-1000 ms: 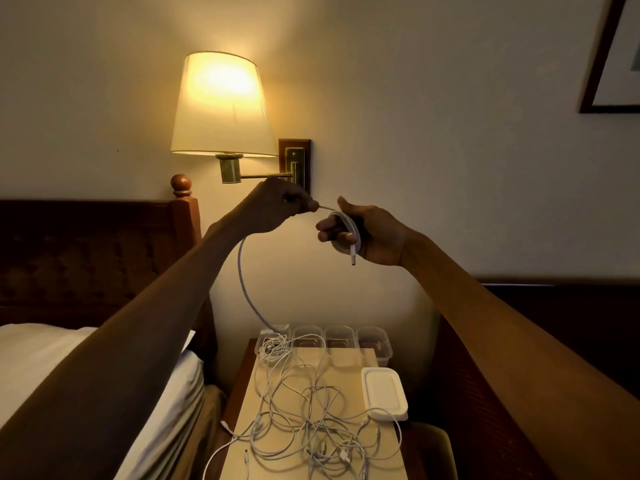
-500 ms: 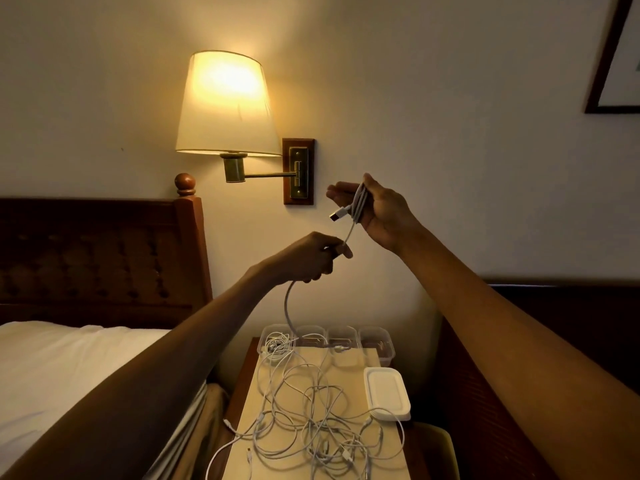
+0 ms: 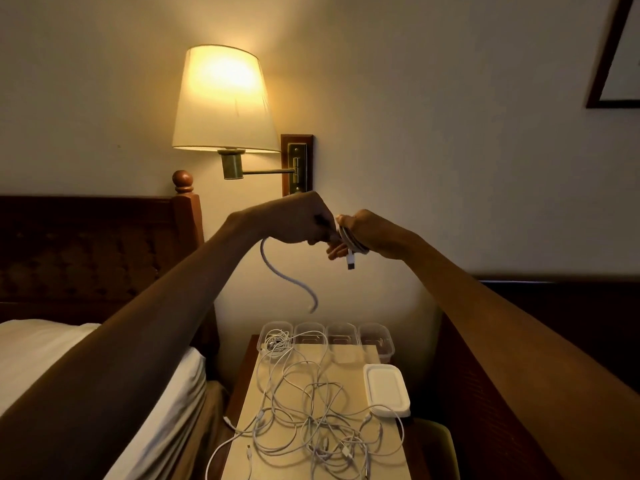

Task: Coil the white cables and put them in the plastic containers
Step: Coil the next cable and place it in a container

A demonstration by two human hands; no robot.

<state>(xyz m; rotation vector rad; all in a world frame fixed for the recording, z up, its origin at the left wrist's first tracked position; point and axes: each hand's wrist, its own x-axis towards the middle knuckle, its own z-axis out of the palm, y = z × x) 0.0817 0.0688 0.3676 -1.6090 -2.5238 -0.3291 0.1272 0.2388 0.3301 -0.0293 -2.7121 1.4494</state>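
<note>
Wooden nightstand (image 3: 243, 375) strewn with white cables (image 3: 322, 431), lit wall lamp (image 3: 221, 98) (bed (image 3: 27, 358) left)

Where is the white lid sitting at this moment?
In the head view, the white lid lies flat on the right side of the nightstand, just in front of the rightmost clear container and right of the tangled white cables.

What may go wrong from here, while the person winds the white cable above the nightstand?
1. The coil on the right hand looks loose, with its plug dangling; it may spring open if the grip relaxes.
2. The free tail under the left hand looks blurred, perhaps swinging; it might snag the tangled cables on the nightstand below.
</note>
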